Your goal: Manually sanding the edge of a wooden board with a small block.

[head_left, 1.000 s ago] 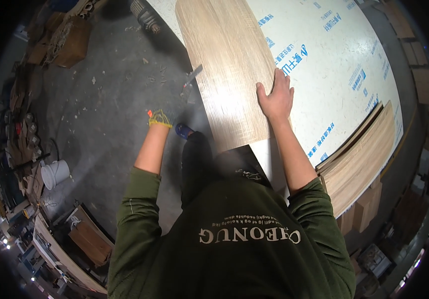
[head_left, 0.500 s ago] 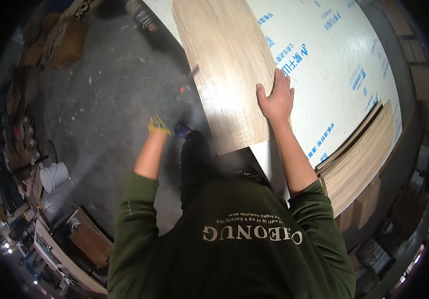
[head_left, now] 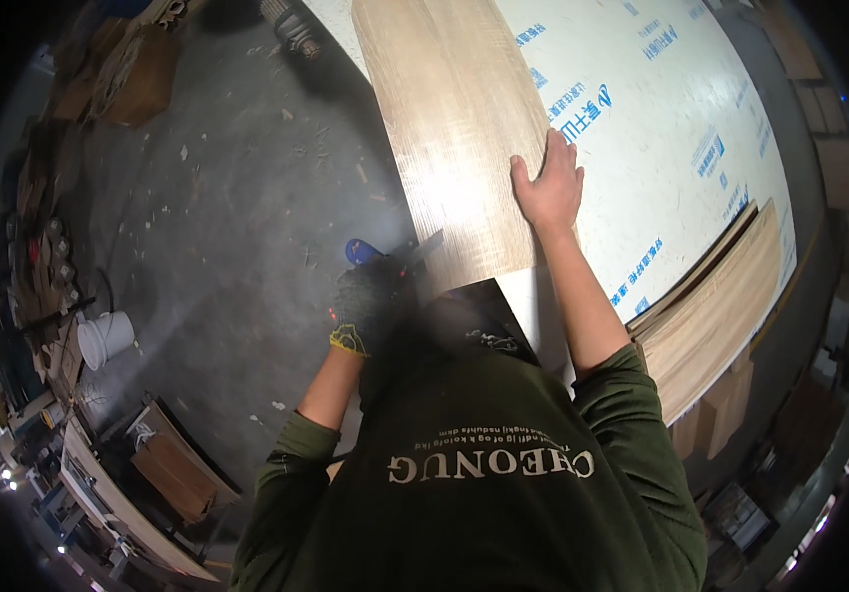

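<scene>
A long wood-grain board [head_left: 454, 148] lies lengthwise along the left side of a white printed sheet. My right hand [head_left: 551, 192] is bare and rests on the board's right edge, fingers stretched and thumb apart. My left hand [head_left: 370, 296] wears a dark glove with a yellow cuff and is low by the board's near left corner. It seems closed around a flat, dark, blade-like tool [head_left: 426, 247], whose tip crosses the board's left edge. The tool's handle is lost in the dark glove, so its exact kind cannot be made out.
The white sheet [head_left: 661, 128] with blue print spreads to the right, with narrow wood-grain strips [head_left: 710, 316] stacked on it. A blue shoe tip [head_left: 360, 251] shows on the grey floor [head_left: 227, 197]. Left stand a white bucket [head_left: 106, 340] and cardboard boxes [head_left: 138, 79].
My left hand has come nearer and to the right, and the tool has slid along the board's left edge toward me. My right hand stays nearly in place on the board.
</scene>
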### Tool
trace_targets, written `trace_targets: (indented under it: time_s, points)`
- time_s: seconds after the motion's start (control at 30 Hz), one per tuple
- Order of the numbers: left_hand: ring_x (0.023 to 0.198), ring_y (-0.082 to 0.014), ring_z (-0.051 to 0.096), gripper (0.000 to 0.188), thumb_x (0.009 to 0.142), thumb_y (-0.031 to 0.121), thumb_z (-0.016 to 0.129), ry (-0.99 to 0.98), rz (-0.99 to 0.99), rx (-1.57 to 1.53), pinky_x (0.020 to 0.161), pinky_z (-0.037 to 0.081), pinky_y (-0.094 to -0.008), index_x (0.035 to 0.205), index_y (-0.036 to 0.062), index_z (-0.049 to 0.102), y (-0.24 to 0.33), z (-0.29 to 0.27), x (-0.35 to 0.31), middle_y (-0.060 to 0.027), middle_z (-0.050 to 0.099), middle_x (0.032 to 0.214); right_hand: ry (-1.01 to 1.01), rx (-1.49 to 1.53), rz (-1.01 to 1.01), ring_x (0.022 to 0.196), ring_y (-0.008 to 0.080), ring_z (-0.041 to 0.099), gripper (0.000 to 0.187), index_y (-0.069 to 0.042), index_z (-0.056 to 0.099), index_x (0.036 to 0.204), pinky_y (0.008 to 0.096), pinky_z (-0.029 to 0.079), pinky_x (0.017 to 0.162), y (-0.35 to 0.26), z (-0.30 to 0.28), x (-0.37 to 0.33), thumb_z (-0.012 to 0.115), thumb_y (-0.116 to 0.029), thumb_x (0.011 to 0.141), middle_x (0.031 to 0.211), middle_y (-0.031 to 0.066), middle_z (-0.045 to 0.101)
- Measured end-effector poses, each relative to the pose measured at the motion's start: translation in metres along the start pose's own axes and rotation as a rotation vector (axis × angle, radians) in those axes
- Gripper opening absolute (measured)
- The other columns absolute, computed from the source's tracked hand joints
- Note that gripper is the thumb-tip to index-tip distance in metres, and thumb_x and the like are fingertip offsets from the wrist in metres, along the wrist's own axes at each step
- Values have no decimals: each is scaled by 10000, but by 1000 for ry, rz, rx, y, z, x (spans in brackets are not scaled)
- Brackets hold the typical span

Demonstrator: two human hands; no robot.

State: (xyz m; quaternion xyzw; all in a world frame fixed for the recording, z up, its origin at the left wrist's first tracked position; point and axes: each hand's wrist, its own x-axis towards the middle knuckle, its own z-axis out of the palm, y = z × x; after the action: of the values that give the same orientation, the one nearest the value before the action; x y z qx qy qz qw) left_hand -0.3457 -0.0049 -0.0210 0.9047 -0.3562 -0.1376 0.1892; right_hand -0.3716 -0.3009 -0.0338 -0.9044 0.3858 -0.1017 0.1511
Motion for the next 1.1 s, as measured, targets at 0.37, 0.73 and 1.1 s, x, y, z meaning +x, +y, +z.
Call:
trace_targets:
  time_s: [0.37, 0.73, 1.1]
  points:
    - [808, -366, 634, 392, 878, 338, 611, 122, 48, 42, 735, 507, -451, 1206, 123, 617, -25, 2, 28, -199, 650, 898, 17, 46, -32, 1429, 355, 265, 774, -53, 368, 1449, 542, 187, 1162, 2, 3, -1, 604, -441, 823, 1505, 175, 360]
    - [619, -125, 549, 383, 899, 372, 633, 240, -455, -715, 554, 445, -304, 1033, 13, 649, -27, -21, 130, -50, 602, 774, -342, -130, -599, 1463, 349, 170, 868, -88, 295, 1491, 681, 149, 1102, -94, 7, -116, 709, -334, 769, 1585, 142, 187]
    - [782, -156, 615, 536, 783, 250, 771, 96, -362, -1036, 704, 510, -299, 1219, -1, 588, 21, 25, 92, -136, 671, 955, -627, 106, -618, 1463, 343, 183, 835, -29, 232, 1499, 550, 128, 1167, 51, -51, -149, 629, -199, 785, 1580, 159, 208]
